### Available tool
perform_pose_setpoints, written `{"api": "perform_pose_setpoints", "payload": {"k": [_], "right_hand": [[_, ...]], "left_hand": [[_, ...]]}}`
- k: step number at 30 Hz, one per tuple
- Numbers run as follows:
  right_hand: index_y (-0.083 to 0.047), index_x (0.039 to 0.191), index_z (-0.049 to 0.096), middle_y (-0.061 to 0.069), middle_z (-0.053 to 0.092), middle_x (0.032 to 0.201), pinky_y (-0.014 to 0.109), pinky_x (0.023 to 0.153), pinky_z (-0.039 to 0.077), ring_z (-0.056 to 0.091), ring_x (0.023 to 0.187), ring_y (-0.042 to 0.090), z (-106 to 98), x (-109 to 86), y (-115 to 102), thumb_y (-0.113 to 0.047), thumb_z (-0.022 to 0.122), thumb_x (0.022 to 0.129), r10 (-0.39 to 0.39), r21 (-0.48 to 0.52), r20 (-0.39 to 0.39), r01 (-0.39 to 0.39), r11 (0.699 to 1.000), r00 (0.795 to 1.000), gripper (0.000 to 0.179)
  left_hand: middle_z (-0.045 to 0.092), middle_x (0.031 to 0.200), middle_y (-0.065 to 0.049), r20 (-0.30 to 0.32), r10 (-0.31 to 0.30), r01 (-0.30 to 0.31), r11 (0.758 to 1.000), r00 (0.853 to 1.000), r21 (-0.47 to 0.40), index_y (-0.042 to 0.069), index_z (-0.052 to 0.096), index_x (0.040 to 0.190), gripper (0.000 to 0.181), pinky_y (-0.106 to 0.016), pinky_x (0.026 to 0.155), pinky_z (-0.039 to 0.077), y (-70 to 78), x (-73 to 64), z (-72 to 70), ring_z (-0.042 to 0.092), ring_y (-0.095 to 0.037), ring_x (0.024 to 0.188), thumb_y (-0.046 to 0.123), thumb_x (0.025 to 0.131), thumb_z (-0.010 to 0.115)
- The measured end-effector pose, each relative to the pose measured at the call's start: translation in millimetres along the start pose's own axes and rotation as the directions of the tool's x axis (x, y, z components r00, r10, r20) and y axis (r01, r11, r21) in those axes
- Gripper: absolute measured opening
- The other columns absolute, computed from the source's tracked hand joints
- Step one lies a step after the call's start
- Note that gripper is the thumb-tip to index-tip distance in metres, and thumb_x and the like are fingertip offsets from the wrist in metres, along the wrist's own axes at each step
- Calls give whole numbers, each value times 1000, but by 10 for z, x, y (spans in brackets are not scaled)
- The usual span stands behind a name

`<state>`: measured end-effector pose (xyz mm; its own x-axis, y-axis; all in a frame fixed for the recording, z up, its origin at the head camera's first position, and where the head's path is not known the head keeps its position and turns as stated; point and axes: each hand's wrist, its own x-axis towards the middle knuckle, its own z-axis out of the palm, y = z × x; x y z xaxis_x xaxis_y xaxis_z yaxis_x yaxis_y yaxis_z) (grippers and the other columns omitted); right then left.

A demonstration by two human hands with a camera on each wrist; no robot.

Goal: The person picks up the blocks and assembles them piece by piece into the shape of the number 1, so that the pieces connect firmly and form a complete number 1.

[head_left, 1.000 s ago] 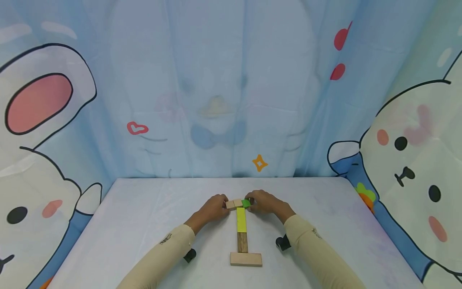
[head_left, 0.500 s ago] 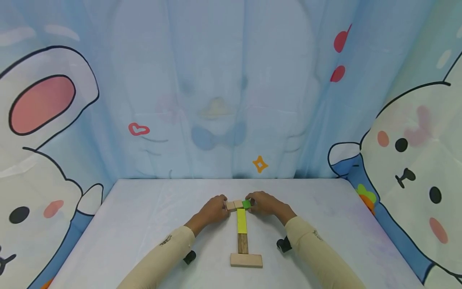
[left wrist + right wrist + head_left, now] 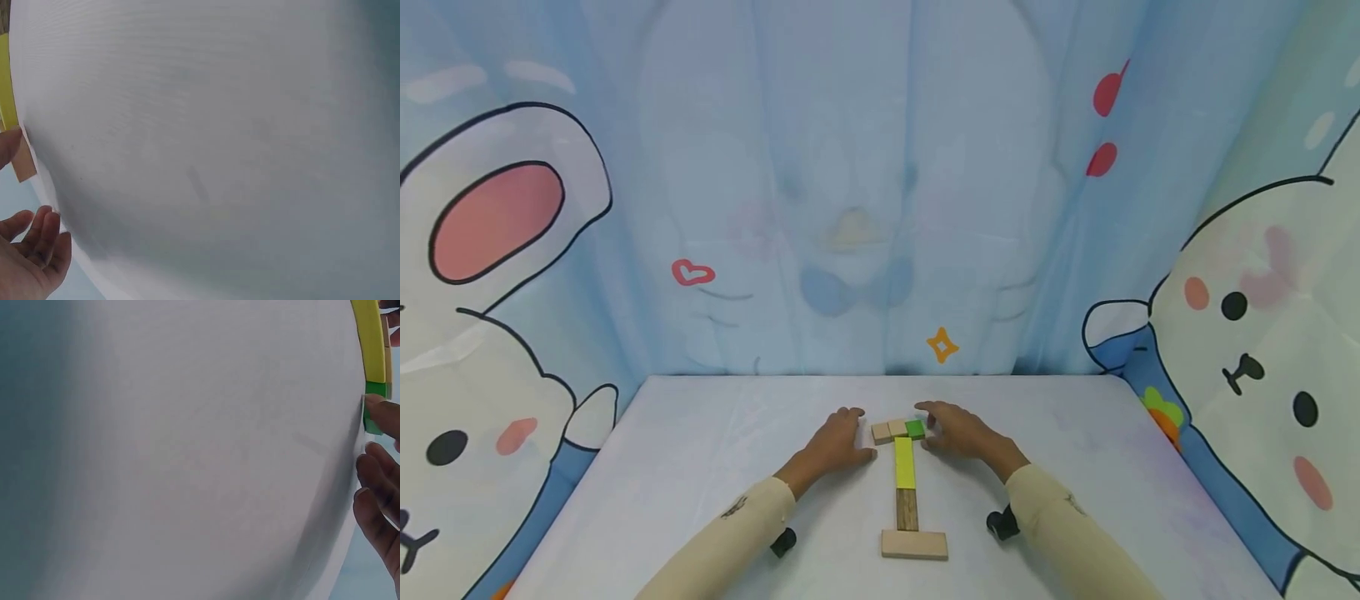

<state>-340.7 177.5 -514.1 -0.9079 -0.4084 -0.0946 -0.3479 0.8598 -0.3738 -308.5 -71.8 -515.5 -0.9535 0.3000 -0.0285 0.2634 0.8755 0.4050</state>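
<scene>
On the table, wooden blocks form an upright figure in the head view. Its far end is a short crosswise row: two small plain wooden blocks (image 3: pixel 889 430) with a green block (image 3: pixel 915 429) at the right. Below them run a yellow block (image 3: pixel 905 463) and a dark brown block (image 3: pixel 907 509), ending at a wide plain block (image 3: pixel 914 544) set crosswise. My left hand (image 3: pixel 832 443) lies just left of the row, thumb and fingers spread, holding nothing. My right hand (image 3: pixel 961 431) is beside the green block (image 3: pixel 374 425), thumb close to it; contact is unclear.
The white-covered table (image 3: pixel 715 442) reaches back to a blue curtain (image 3: pixel 850 125) with cartoon figures. A dark wrist camera (image 3: pixel 1002 524) sits under the right forearm, another dark camera (image 3: pixel 783 542) under the left.
Both hands have let go of the ends of the block row and spread their fingers. The left has drawn off to the left, the right slightly to the right. The blocks keep their arrangement.
</scene>
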Motion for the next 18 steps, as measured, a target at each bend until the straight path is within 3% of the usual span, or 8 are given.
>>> {"api": "perform_pose_setpoints", "payload": {"k": [5,13,18], "right_hand": [[-15,146,50,3,64,115,46,93,53,60,101,18,-57,-133,59,-34,79,86,-31,-21,-72,30,999,997,69],[-14,146,50,7,61,128,39,78,54,58,85,12,-148,-307,150,-54,71,88,-69,-46,-125,63,997,990,73],[-12,144,52,9,58,132,43,79,56,63,92,18,-205,-424,182,-59,70,87,-62,-83,-145,50,995,988,76]], "left_hand": [[56,133,-18,-26,42,-41,999,999,33,3,46,144,79,-49,105,46,-34,-56,-30,55,-32,120,45,84,77],[55,135,-17,-41,71,-69,997,997,40,6,46,146,80,-52,102,43,-73,-143,-128,53,-33,123,49,85,76],[54,138,-16,-37,89,-87,995,995,46,7,47,146,81,-53,103,42,-94,-226,-174,51,-33,127,51,85,76]]}}
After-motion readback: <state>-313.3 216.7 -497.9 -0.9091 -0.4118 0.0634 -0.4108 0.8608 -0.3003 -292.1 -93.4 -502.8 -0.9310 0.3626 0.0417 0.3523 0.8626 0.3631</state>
